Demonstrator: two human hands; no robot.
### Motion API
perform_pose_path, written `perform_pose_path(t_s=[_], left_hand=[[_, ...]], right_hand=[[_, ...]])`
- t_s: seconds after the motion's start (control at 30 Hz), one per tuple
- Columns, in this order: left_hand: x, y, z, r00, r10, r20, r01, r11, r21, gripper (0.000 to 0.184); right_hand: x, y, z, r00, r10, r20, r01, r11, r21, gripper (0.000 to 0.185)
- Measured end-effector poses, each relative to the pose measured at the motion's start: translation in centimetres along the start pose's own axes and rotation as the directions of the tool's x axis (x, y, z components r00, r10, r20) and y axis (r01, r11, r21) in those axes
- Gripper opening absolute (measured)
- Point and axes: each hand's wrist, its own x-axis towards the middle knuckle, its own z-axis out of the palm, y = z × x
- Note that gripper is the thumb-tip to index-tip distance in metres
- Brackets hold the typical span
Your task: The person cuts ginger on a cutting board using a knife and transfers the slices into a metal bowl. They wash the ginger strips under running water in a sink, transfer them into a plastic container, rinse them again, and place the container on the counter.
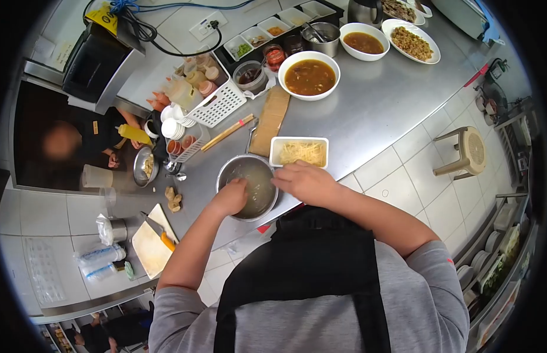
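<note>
A metal bowl (263, 207) of cloudy liquid stands at the counter's front edge. My left hand (231, 196) reaches over its left side, fingertips down in the liquid; whether they hold anything is hidden. At the bowl's right rim is my right hand (298, 179), fingers bent, just in front of a white rectangular tub (324, 154) of pale yellow shreds. What those fingers hold, if anything, cannot be made out. Behind the bowl lies a piece of brown cardboard (268, 122), with wooden chopsticks (226, 133) to its left.
Soup bowls (309, 75) and a plate of minced food (411, 43) stand at the back. A white basket (217, 105) holds bottles. A knife (159, 232) rests on a cutting board (150, 250) at left. Another person (97, 132) is beyond the opening. A stool (470, 150) stands right.
</note>
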Motion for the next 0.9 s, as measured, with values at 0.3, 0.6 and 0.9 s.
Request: perform_pose_path(t_s=[0.3,0.6,0.9], left_hand=[[-0.6,4.3,0.9,0.96,-0.215,0.179,0.268,0.889,-0.372,0.027],[0.8,5.2,1.1,0.952,-0.101,0.287,0.304,0.251,-0.919,0.03],[0.4,6.2,1.0,0.971,-0.227,0.072,0.15,0.352,-0.924,0.013]], right_hand=[[0.4,0.4,3.4,0.99,-0.138,0.02,0.139,0.988,-0.063,0.021],[0.3,0.8,4.1,0.996,-0.094,0.0,0.094,0.995,-0.013,0.02],[0.3,0.3,1.2,0.998,0.027,-0.05,-0.02,0.99,0.139,0.022]])
